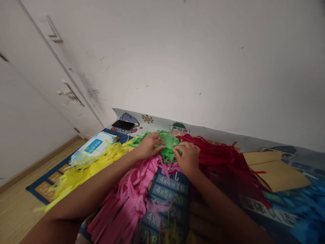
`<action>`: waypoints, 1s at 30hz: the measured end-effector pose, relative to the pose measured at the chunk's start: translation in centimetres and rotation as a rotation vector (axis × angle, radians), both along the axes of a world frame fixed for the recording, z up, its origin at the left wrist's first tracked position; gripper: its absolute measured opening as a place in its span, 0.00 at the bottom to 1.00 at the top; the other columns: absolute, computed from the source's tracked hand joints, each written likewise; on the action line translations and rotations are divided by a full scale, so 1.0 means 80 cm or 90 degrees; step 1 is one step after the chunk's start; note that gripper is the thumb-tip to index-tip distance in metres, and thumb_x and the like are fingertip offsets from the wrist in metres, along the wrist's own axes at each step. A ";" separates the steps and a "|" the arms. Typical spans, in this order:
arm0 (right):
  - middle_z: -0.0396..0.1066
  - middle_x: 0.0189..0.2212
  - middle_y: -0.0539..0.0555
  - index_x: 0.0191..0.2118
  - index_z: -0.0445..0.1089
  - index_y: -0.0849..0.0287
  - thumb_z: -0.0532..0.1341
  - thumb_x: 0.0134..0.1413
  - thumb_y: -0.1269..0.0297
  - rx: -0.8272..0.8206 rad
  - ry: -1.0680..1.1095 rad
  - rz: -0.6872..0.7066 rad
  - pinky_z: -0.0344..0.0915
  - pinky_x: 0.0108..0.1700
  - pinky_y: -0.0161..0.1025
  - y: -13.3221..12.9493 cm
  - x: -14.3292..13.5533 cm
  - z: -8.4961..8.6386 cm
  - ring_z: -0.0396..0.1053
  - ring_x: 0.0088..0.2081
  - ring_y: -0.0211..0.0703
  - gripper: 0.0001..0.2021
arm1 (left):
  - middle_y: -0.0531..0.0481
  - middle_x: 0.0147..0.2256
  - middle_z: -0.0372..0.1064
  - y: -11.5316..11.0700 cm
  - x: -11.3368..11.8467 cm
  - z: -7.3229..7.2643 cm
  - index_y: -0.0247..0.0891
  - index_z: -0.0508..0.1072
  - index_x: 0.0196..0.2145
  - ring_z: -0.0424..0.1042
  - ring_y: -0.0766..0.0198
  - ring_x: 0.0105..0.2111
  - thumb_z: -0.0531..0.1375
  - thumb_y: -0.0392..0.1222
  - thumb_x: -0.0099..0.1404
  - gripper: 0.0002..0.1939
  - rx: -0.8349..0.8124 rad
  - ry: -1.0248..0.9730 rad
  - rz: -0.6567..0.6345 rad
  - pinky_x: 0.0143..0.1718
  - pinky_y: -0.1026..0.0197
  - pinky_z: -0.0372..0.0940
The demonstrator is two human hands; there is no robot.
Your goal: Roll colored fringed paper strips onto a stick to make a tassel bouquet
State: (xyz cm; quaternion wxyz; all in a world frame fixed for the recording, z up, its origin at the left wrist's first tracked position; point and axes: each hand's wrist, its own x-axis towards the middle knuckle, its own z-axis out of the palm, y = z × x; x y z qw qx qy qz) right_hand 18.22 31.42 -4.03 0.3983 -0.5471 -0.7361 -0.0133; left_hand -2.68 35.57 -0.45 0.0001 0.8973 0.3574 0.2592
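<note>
Green strips: I have the green paper strips (pixel 167 140) at the middle of the view, bunched on the poster (pixel 169 179) between both hands.
Left hand: the left hand (pixel 150 145) touches the green paper, fingers bent; I can't tell from here whether thumb and finger are pinched on it.
Right hand: the right hand (pixel 189 156) is at the other side of the green, fingers curled; its pinch I can't make out either.
Sums: below the hands I read "4x4=16" and "4x5=20"; further down only "24" is plain, as pink strips (pixel 132 189) lie across the rows.
Sign: "声母表" is printed beyond the green, near a cartoon sun (pixel 147 119).
Wipes: the wipes pack (pixel 95 147), left, seems to read "纯水湿巾"; I can't make out a brand.
Lower right: "体认读" shows in part, past my view of the right forearm.
Yellow and red: yellow strips (pixel 86 169) lie under the left forearm; red strips (pixel 215 152) pile just beside the right hand.
Phone: a dark phone (pixel 123 125) lies beyond the wipes.
Far right: brown folded paper (pixel 279 174), then blue strips (pixel 309 203).
Behind: a scuffed white wall (pixel 203 67) stands beyond the poster.
</note>
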 end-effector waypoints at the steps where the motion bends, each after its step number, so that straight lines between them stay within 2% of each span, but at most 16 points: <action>1: 0.73 0.35 0.50 0.31 0.76 0.53 0.68 0.53 0.68 -0.002 0.001 0.001 0.46 0.44 0.43 0.000 0.000 0.000 0.64 0.41 0.45 0.02 | 0.47 0.31 0.69 0.000 0.000 0.000 0.36 0.79 0.36 0.69 0.60 0.34 0.60 0.44 0.66 0.10 0.000 0.002 -0.002 0.36 0.61 0.62; 8: 0.73 0.36 0.51 0.31 0.75 0.54 0.67 0.53 0.68 -0.003 0.001 0.005 0.47 0.44 0.43 -0.002 -0.003 0.003 0.64 0.41 0.45 0.02 | 0.46 0.30 0.68 -0.005 0.003 -0.001 0.37 0.78 0.34 0.67 0.59 0.34 0.56 0.43 0.68 0.12 0.028 0.041 0.005 0.38 0.57 0.61; 12: 0.73 0.36 0.51 0.31 0.75 0.54 0.67 0.54 0.67 -0.006 -0.007 0.006 0.47 0.44 0.43 -0.002 -0.004 0.003 0.64 0.41 0.46 0.02 | 0.45 0.32 0.69 -0.008 0.006 0.000 0.36 0.78 0.36 0.67 0.57 0.36 0.56 0.44 0.68 0.12 0.045 0.067 0.005 0.39 0.55 0.60; 20: 0.73 0.36 0.51 0.30 0.75 0.54 0.67 0.53 0.67 -0.003 -0.006 0.004 0.47 0.43 0.43 -0.001 -0.005 0.003 0.64 0.41 0.46 0.02 | 0.43 0.32 0.69 -0.009 0.011 0.005 0.37 0.78 0.34 0.66 0.56 0.36 0.56 0.44 0.68 0.13 0.063 0.112 -0.002 0.37 0.55 0.57; 30: 0.73 0.35 0.51 0.31 0.75 0.54 0.65 0.54 0.67 -0.015 -0.010 0.003 0.49 0.45 0.44 0.000 -0.004 0.002 0.65 0.41 0.46 0.03 | 0.43 0.32 0.72 -0.006 0.017 0.002 0.36 0.77 0.28 0.68 0.57 0.35 0.57 0.39 0.65 0.11 -0.010 0.058 -0.013 0.38 0.55 0.58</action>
